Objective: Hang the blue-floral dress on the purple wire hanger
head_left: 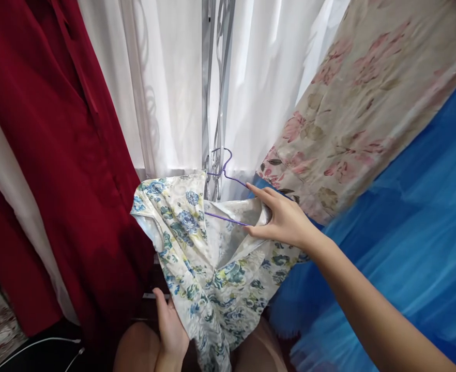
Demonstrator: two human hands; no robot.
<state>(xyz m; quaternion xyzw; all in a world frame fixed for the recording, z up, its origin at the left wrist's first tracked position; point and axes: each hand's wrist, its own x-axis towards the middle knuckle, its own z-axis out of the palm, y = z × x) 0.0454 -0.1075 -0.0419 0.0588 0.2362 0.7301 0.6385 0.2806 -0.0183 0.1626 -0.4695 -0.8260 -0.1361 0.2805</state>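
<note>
A white dress (236,279) with blue, green and yellow flowers hangs on a thin purple hanger (228,219) in front of me. The hanger's hook stands free above the V-shaped neckline. My right hand (282,214) grips the hanger at the right shoulder, index finger along its upper arm and thumb at its lower bar, with the neckline's edge between them. Low on the left, my left hand (171,330) lies against the dress's side. Its thumb is stretched up and apart, while the other fingers are mostly hidden by the fabric.
White curtains (173,93) hang behind the dress, with grey ribbons (216,93) between them. Dark red cloth (92,206) is at left. Beige floral fabric (340,113) and blue tulle (406,232) fill the right. A white cable (38,341) lies at the lower left.
</note>
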